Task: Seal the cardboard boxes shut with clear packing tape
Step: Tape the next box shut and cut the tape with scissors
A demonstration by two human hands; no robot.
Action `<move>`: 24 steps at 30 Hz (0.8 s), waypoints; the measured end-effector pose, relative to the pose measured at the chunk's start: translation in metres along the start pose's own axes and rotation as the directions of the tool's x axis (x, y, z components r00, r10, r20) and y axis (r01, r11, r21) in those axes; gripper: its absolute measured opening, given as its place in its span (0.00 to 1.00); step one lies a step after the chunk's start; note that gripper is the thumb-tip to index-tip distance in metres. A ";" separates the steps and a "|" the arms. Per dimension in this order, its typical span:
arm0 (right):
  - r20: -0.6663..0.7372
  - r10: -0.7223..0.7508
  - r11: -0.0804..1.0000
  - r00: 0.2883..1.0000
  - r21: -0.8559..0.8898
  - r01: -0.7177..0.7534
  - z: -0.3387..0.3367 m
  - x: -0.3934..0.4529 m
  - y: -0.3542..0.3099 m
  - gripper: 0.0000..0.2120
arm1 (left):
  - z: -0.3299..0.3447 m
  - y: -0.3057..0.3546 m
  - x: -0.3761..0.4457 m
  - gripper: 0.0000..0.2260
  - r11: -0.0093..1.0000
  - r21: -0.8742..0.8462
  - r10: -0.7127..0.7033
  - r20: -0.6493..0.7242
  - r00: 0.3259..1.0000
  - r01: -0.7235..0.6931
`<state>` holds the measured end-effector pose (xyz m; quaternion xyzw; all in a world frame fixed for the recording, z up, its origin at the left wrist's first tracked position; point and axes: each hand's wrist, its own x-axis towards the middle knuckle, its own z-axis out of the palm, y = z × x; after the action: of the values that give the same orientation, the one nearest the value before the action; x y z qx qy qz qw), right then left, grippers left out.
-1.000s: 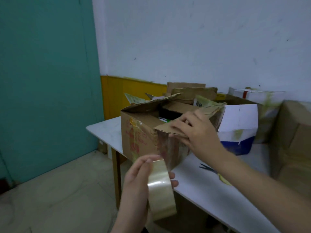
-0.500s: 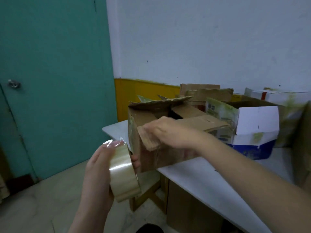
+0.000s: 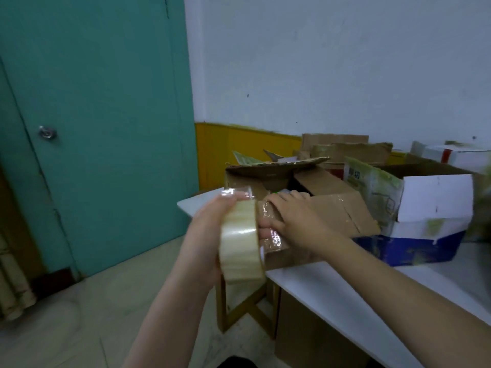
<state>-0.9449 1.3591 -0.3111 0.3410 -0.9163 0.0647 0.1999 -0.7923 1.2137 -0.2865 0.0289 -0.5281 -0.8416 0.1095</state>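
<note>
My left hand (image 3: 204, 235) grips the tape roll (image 3: 240, 241) at centre frame while my right hand (image 3: 295, 221) presses the cardboard box (image 3: 342, 216) flap flat on the worktop (image 3: 345, 290); easing off could let it spring up, wrinkling the tape.

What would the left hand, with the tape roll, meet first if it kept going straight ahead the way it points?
Most likely the near corner of the cardboard box: the left hand holds the tape roll right at it, beside the right hand. Depth is unclear.
</note>
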 end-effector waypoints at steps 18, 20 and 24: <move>0.168 -0.087 0.790 0.982 0.612 -0.035 -0.054 0.106 -0.031 0.30 | -0.003 -0.031 0.028 0.16 0.991 0.002 -0.134 0.102 0.986 0.135; 0.277 -0.291 0.840 0.916 0.532 0.106 -0.042 0.107 -0.035 0.23 | -0.005 -0.030 0.030 0.17 0.988 -0.009 -0.153 0.124 0.980 0.155; 0.364 -0.439 0.829 0.822 0.518 0.213 -0.011 0.109 -0.025 0.22 | -0.017 -0.031 0.031 0.11 0.985 0.020 -0.175 0.137 0.975 0.174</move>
<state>-1.0001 1.2774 -0.2572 0.5392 -0.8209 0.1568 -0.1044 -0.8245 1.2051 -0.3193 0.0171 -0.5333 -0.8457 -0.0020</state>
